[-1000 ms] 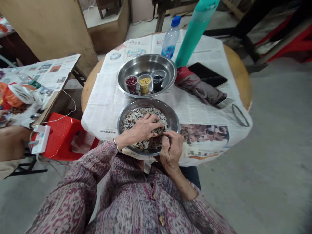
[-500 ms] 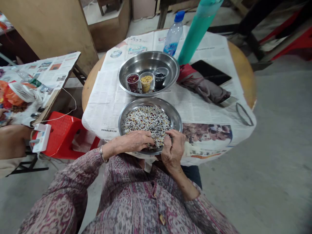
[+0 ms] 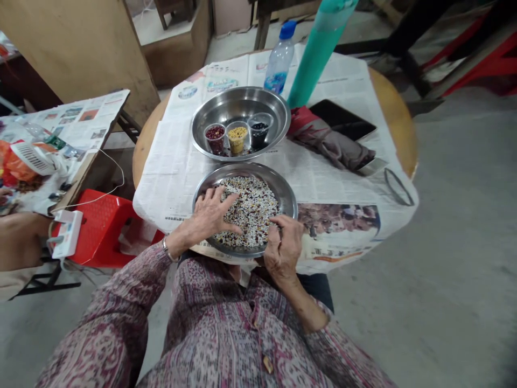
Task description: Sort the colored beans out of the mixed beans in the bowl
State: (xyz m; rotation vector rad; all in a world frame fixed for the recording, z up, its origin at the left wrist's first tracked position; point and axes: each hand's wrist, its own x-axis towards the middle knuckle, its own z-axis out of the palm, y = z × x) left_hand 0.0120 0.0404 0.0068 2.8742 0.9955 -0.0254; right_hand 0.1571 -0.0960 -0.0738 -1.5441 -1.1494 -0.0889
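Observation:
A shallow steel bowl (image 3: 289,195) holds mixed grains (image 3: 258,207): white rice-like grains among black, yellow and dark red ones. Over its left side my left hand (image 3: 210,215) is spread, thumb and fingers apart, with nothing held. My right hand (image 3: 285,245) lies at the bowl's lower right rim, its fingers curled and the index finger and thumb close to the grains; whatever they hold is hidden. Behind stands a larger steel basin (image 3: 242,96) with three clear cups: one of dark red beans (image 3: 215,143), one of yellow grains (image 3: 237,140), one of black beans (image 3: 258,137).
Newspaper (image 3: 161,178) covers the round table. Behind the basin stand a blue-capped bottle (image 3: 279,59) and a tall green bottle (image 3: 319,54). A folded umbrella (image 3: 339,145) and a dark phone-like slab (image 3: 343,119) lie right. A red stool (image 3: 100,221) and power strip (image 3: 68,233) are left.
My left hand has drawn back leftward from the grains and its fingers have spread open. My right hand keeps nearly the same place at the rim. The whole view has shifted slightly.

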